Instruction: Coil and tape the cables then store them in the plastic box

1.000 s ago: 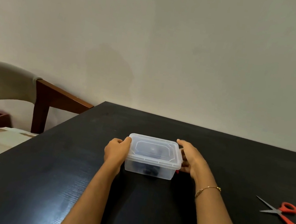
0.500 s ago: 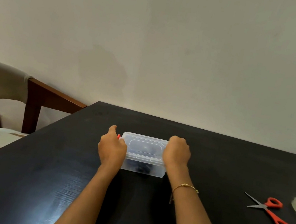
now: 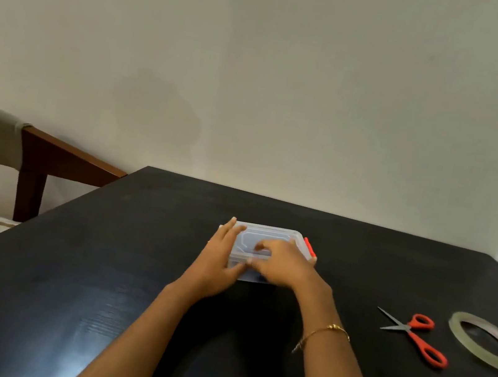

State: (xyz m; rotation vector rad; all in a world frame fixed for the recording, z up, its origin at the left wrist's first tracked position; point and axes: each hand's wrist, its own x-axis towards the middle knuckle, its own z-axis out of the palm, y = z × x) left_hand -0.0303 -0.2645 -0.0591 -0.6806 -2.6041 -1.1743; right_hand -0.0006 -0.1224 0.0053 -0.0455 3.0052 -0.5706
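Head view: a person's two forearms reach across a dark counter (image 3: 62, 289) to a clear plastic box (image 3: 268, 240) near its middle.
Plastic box: lidded, resting flat on the counter; an orange latch (image 3: 309, 247) shows on its right end.
Cables: not clearly visible; something dark at the box's near wall may be them, judged already stored inside.
Left hand (image 3: 221, 260): fingers extended and relaxed, laid flat along the box's left side, thumb toward the near wall, apparently to steady the box against sliding.
Right hand (image 3: 278, 263): lies on top of the lid with fingers lightly bent and blurred; gripping or only pressing cannot be told; likely seating the lid.
Bracelet (image 3: 328, 329): gold, on the right wrist.
Scissors (image 3: 415, 335): orange-handled, blades parted, well apart to the right, set aside.
Tape roll (image 3: 461, 323): clear, flat just beyond the scissors.
Chair (image 3: 37, 155): wooden arm beyond the counter's left edge.
Stage: judged near completion, closing the box.
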